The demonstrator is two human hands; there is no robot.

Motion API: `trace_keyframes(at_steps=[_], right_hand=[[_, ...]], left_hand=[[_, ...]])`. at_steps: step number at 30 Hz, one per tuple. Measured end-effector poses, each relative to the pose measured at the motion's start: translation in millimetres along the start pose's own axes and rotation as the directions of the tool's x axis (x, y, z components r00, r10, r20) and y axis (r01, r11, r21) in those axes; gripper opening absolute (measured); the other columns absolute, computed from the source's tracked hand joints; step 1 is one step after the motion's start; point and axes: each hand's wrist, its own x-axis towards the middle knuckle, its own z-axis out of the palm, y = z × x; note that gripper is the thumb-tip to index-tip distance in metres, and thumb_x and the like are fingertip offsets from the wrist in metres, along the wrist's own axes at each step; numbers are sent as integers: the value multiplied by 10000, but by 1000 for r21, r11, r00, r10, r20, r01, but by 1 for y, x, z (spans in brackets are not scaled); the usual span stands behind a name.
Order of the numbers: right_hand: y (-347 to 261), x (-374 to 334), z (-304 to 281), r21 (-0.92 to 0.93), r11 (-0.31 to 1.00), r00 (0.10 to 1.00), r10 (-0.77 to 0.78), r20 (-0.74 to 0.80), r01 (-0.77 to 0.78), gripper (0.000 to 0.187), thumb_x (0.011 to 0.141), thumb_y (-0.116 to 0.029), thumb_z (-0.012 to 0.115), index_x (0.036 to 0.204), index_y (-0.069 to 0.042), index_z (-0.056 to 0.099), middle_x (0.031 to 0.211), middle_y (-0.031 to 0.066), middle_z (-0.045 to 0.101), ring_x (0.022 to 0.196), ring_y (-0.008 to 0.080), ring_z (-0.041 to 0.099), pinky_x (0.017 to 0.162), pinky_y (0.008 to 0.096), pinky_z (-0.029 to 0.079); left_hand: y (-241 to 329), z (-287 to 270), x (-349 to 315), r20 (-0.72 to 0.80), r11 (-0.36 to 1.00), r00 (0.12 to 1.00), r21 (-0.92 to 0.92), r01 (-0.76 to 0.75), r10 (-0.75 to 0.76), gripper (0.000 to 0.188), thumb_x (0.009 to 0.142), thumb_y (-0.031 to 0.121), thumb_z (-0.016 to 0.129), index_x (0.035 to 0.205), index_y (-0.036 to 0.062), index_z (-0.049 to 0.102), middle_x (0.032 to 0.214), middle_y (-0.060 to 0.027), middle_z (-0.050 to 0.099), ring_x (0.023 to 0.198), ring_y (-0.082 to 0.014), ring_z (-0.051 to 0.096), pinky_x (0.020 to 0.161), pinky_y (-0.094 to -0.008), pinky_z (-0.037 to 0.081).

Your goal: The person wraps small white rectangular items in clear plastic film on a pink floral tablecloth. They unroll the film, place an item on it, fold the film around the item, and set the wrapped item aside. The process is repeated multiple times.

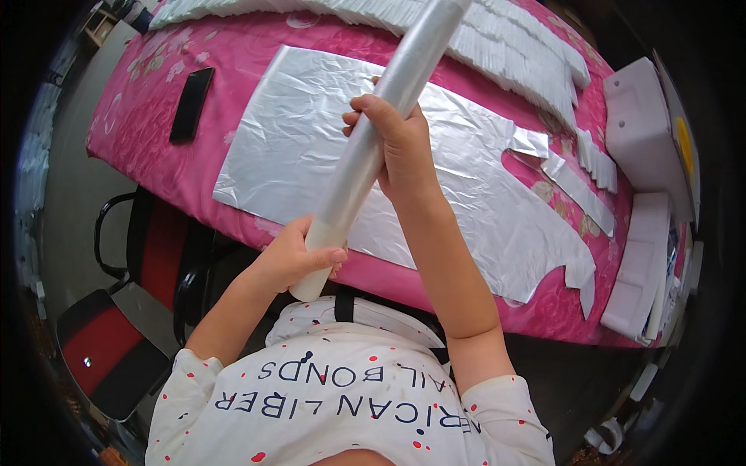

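A long roll of clear plastic film (353, 182) is held up at a slant over the table, its lower end close to my body and its top running past the upper edge of the view. My left hand (294, 255) wraps round the lower end. Farther up, my right hand (396, 140) grips the roll with its thumb across the front. Beneath the roll lies a wide, creased silver plastic sheet (272, 132). Its right end is cut into curved, ragged shapes, with a loose silver strip (579, 194) beside it.
A pink floral cloth (148, 155) covers the table. Rows of stacked white folded pieces (513, 66) line the far side. A black phone (191, 105) lies at left, white boxes (641, 109) stand at right. A red and black chair (113, 353) is at lower left.
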Motion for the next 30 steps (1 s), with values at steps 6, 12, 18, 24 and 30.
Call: trace_keyframes(at_steps=[6,12,18,24,30], right_hand=[[-10,-21,-34,-43,997,978,-68,-195,61,484,742,-145,668,1089,38,385,885,130,529,735,181,597,639,314,515],[-22,-40,-53,205,973,989,-89,-115,111,512,748,-149,665,1144,1,376,865,105,531,760,169,575,665,310,520],[22,-58,-71,25,997,947,-58,-316,69,495,760,-127,673,1139,0,382,855,96,529,716,166,583,648,301,520],[22,-58,-118,-40,999,878,-6,-478,-15,403,767,-127,670,1062,26,443,873,84,556,777,132,560,699,232,460],[-26,-44,-213,-427,895,826,-335,-454,128,286,836,-175,616,1076,-41,539,862,4,590,673,46,506,606,183,414]], left_hand=[[1,39,18,-6,985,1000,169,20,-19,543,731,257,723,1123,-31,482,771,-52,579,595,-115,553,576,-269,470],[0,36,27,511,959,853,-176,222,-104,679,709,324,724,1226,-10,438,817,-66,585,670,-127,568,615,-270,479],[-14,42,45,137,998,990,49,36,-43,671,753,464,655,1208,21,437,836,-68,580,703,-134,568,634,-266,486],[-45,5,11,173,914,908,222,340,-381,417,819,348,616,1074,49,479,786,-58,560,665,-126,557,567,-281,484],[-56,-10,-13,182,849,831,183,496,-525,385,807,255,637,1101,46,504,743,-41,539,635,-119,537,560,-265,473]])
